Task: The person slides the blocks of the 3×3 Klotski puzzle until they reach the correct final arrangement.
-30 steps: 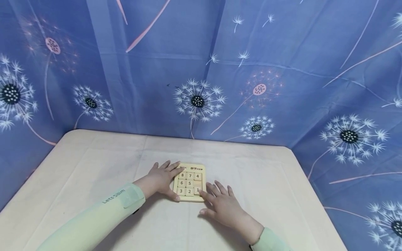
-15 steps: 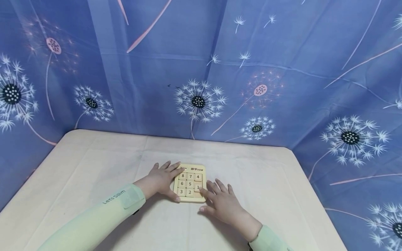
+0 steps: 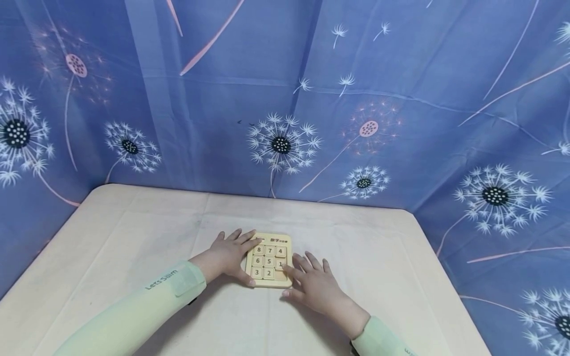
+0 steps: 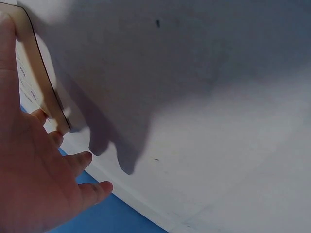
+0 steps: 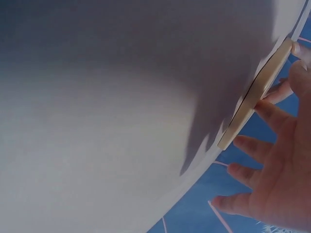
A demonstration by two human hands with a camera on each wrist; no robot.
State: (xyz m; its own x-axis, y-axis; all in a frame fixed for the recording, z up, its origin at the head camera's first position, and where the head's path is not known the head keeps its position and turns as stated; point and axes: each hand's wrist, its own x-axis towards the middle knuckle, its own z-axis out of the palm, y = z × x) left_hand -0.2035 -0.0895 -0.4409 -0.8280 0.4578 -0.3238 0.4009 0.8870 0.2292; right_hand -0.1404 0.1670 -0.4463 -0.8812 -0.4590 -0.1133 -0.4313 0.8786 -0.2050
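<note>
A yellow number slide puzzle (image 3: pixel 266 284) lies flat on the table, its tiles showing 8, 7, 4, then 6, 5, 1, then 3, 2. The bottom right slot (image 3: pixel 280 275) holds no tile. My left hand (image 3: pixel 228 254) rests along the puzzle's left side, thumb at the lower corner and index finger over the upper frame. My right hand (image 3: pixel 318 289) reaches in from the right with its index fingertip on the 1 tile (image 3: pixel 279 263). Its other fingers are spread beside the frame. In the right wrist view the puzzle (image 5: pixel 265 80) appears edge-on.
A pale cloth-covered table (image 3: pixel 147 222) surrounds the puzzle. Blue curtains (image 3: pixel 213 123) with dandelion prints hang behind the table and at both sides. Light green sleeves (image 3: pixel 133 301) cover both forearms.
The 1 tile has slid up from the bottom right slot into the middle right slot, under my right index finger. My left hand has stayed in place on the frame.
</note>
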